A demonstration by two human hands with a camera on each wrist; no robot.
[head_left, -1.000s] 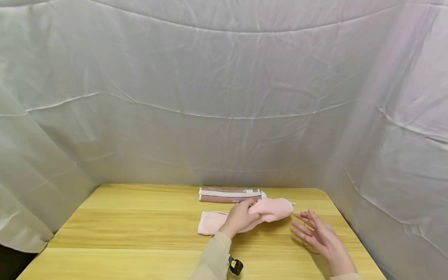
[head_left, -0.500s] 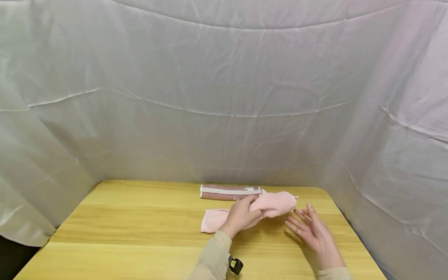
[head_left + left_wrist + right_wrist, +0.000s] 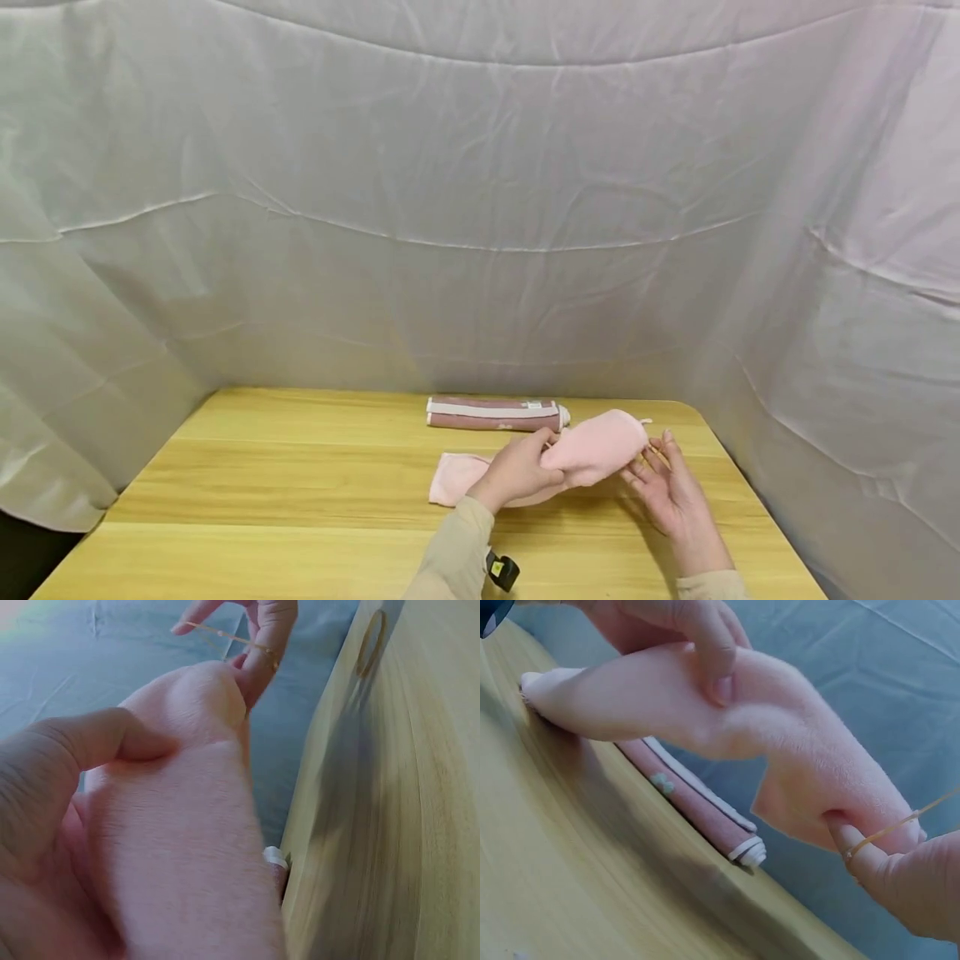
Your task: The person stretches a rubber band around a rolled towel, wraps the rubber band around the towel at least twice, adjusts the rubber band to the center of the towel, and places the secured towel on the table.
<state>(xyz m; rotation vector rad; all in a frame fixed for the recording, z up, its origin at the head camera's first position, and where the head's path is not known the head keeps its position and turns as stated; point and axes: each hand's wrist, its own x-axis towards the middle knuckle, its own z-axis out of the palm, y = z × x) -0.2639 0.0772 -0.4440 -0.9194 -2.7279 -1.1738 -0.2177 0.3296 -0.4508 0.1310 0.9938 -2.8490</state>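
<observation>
A light pink towel (image 3: 600, 446), partly rolled, is gripped near its middle by my left hand (image 3: 517, 471), thumb on top. Its right part is lifted off the table, and its flat left end lies on the wood. Close at the towel's right end is my right hand (image 3: 671, 500), palm up and fingers spread. Around those fingers stretches a thin tan rubber band (image 3: 225, 635), which the right wrist view also shows. One right fingertip (image 3: 844, 834) touches the underside of the towel's end.
Behind the pink towel lies a rolled mauve towel (image 3: 480, 422) with a white stripe. Another rubber band (image 3: 383, 626) lies on the wooden table (image 3: 300, 492), as the left wrist view shows. Grey curtains (image 3: 480, 192) hang around the back and sides.
The pink towel's lifted end has shifted slightly right and tilted. My right hand, with the band around its fingers, has come in from apart to the towel's end.
</observation>
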